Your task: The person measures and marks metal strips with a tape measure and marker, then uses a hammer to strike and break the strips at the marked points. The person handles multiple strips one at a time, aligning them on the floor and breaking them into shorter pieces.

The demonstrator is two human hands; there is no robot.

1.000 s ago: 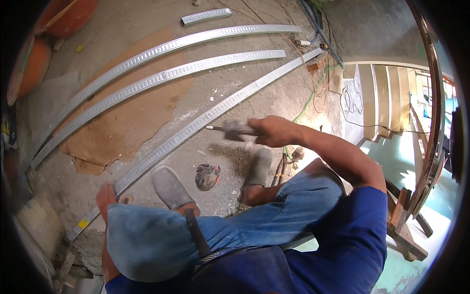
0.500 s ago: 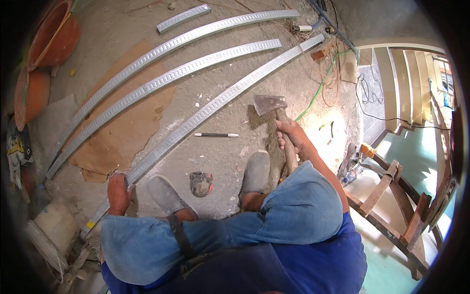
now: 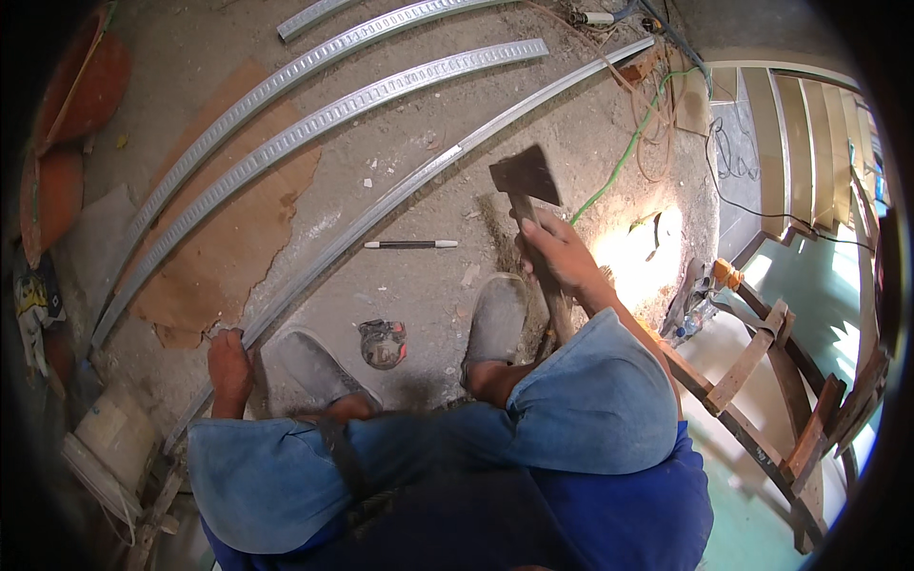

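Observation:
My left hand (image 3: 230, 369) is closed around the lower part of a long metal stud channel (image 3: 381, 214), which runs diagonally across the dusty floor with a narrow side facing up. In my right hand (image 3: 560, 255) is a hatchet (image 3: 526, 178), gripped by its wooden handle just below the head. The dark, broad blade hangs over the floor to the right of the channel. A black-and-white marker pen (image 3: 411, 245) lies between the channel and my feet. Between my shoes rests a tape measure (image 3: 384, 344), black with red parts.
Two slotted metal channels (image 3: 324, 122) and a shorter piece (image 3: 309, 17) lie farther off, partly over torn cardboard (image 3: 224, 262). Orange tubs (image 3: 57, 190) stand at the left. A green cable (image 3: 624, 157) trails on the right, near a wooden ladder-like frame (image 3: 752, 357).
The long channel has been turned, so its slotted face no longer shows. My right hand has shifted left and up with the hatchet, whose head is turned differently. My view has moved slightly.

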